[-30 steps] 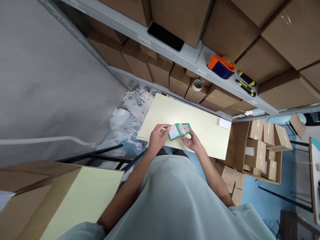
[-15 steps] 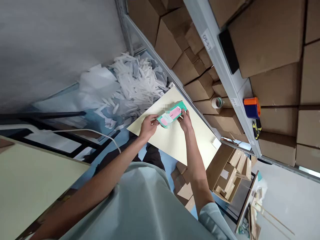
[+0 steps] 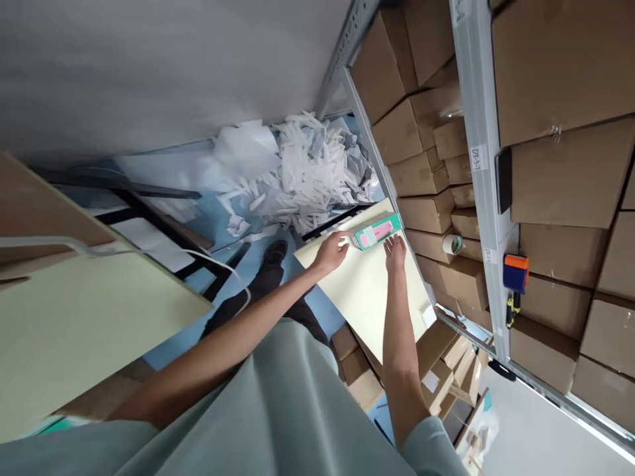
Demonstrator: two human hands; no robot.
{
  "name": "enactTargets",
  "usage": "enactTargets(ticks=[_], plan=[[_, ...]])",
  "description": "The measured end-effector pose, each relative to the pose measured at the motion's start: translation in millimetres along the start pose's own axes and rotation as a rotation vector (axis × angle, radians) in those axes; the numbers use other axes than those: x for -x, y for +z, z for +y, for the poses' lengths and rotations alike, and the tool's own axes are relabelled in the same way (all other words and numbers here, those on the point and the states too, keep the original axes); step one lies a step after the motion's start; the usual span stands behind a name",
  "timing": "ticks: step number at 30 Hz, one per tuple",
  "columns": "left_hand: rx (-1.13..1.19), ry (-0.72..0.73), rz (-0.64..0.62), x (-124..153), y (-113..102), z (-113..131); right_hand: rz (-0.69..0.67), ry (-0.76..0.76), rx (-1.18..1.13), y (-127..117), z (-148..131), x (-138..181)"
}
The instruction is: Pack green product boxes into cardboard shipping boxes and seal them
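Note:
A small green carton (image 3: 376,231) with a pink picture on its front rests on the far part of a cream tabletop (image 3: 362,297). Just off the carton's left end is my left hand (image 3: 331,254), its thumb and fingers curved and apart with nothing between them. My right hand (image 3: 395,251) sits at the near right edge of the carton, fingers spread and not wrapped round it. Whether those fingertips touch the carton, I cannot tell.
White paper scraps (image 3: 317,165) heap on the floor beyond the table. Along the right stands a metal rack (image 3: 479,158) with brown boxes, a tape roll (image 3: 453,244) and a phone (image 3: 504,180). Another cream table (image 3: 99,330) with a white cable (image 3: 218,270) is at left.
Both hands held the green carton half a second ago. Now it lies farther back on the tabletop, and my left hand has come away from it. The head view has shifted.

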State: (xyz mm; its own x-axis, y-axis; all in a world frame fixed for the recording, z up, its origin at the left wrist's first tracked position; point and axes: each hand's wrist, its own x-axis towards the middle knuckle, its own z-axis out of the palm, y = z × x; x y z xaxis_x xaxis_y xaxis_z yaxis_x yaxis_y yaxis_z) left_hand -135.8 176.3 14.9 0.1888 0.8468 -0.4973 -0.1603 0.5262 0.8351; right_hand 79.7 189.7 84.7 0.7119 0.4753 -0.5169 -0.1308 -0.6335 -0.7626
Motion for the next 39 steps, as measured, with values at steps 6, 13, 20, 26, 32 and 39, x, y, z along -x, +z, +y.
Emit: enactTargets(ticks=[6, 13, 20, 26, 32, 39], plan=[[0.049, 0.108, 0.09, 72.8, -55.8, 44.8, -0.068, -0.086, -0.036, -30.0, -0.1, 100.9], [0.119, 0.327, 0.332, 194.8, -122.0, 86.6, -0.57, -0.176, -0.027, -17.1, 21.0, 221.3], [0.137, 0.422, 0.631, 353.8, -174.5, 91.9, -1.141, -0.299, 0.114, -3.0, 38.1, 343.3], [0.255, 0.47, 0.873, 481.9, -191.8, 65.2, -1.364, -0.348, 0.193, -19.0, 52.6, 411.4], [0.557, 0.521, 1.11, 554.6, -230.6, 18.0, -1.514, -0.393, 0.336, -31.0, 73.8, 464.6], [0.803, 0.608, 1.173, 602.7, -296.7, -30.5, -1.637, -0.395, 0.426, 17.0, 128.7, 554.8]])
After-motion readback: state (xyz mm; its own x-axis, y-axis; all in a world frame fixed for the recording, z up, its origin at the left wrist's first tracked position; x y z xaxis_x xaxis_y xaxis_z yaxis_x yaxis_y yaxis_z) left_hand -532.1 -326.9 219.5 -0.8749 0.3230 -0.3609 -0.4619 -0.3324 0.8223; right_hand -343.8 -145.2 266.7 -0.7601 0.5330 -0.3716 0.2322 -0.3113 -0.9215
